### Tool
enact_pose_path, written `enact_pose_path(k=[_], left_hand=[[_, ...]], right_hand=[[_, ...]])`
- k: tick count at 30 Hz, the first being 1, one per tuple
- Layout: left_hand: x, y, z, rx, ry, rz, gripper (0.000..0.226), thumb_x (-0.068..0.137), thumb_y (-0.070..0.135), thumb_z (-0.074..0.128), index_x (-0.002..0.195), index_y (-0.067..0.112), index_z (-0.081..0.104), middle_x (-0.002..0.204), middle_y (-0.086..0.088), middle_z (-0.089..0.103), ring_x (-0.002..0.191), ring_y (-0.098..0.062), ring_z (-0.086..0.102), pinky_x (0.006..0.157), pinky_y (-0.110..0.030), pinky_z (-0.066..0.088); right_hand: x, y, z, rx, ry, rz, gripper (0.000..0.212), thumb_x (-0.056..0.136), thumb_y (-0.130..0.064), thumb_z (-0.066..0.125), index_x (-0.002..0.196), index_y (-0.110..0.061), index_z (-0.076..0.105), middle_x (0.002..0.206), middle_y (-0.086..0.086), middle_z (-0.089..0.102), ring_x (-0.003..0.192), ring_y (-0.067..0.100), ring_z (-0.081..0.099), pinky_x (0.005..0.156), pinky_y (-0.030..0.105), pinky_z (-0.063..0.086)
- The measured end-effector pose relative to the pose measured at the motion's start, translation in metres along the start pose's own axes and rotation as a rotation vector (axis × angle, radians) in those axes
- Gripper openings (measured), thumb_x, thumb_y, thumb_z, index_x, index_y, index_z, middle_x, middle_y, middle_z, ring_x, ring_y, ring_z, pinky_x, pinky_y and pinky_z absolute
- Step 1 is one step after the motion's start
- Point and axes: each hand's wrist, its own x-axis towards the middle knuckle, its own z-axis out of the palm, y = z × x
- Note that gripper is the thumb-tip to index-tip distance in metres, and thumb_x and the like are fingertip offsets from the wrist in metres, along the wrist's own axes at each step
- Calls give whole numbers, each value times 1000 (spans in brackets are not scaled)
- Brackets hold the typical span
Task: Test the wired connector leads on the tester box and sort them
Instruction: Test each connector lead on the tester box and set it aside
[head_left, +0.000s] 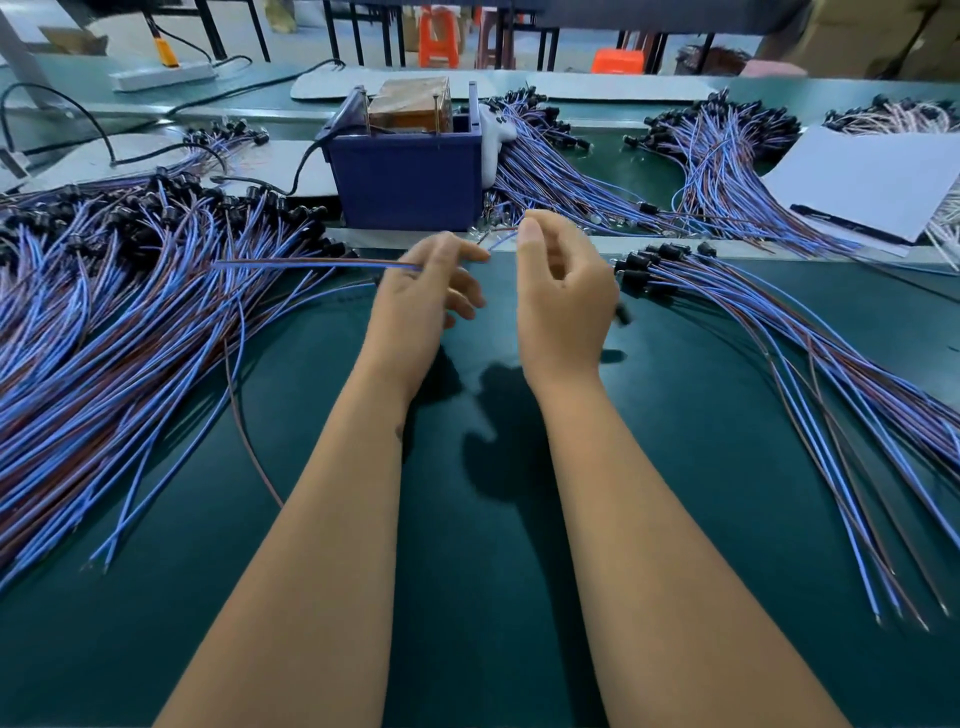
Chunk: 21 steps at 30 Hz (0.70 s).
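My left hand (426, 291) pinches a blue-and-brown wired lead (311, 264) that stretches level to the left, above the green mat. A short stretch of the wire runs on to the fingertips of my right hand (563, 291), whose fingers are curled with the thumb raised. A blurred black connector (621, 314) pokes out at that hand's right edge. Both hands hover just in front of the tester box (410, 176), a blue bin holding a brown taped block (410, 106) with upright pins.
A big heap of leads (104, 322) covers the left of the mat (493, 519); a smaller fan of leads (805, 353) lies to the right. More bundles (727, 150) lie behind the box. White sheets (872, 182) sit at far right, a power strip (161, 75) at back left.
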Motion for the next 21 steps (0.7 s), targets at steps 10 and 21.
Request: enact_pose_path(k=[10,21], left_hand=[[0,-14,32,623,-343,219,18,97,14,53,93,5,69,74,2,55,85,-33,61,75,-39,49],[-20,-10,33,810,-463,391,48,65,16,34,94,11,72,111,10,68,102,-25,47,87,-45,43]], right_hand=[[13,10,-8,193,97,147,16,84,-6,69,81,-22,66,75,-1,68,72,11,66,75,27,54],[16,22,-8,90,128,350,38,86,-1,61,120,-17,55,100,0,65,82,18,63,82,36,53]])
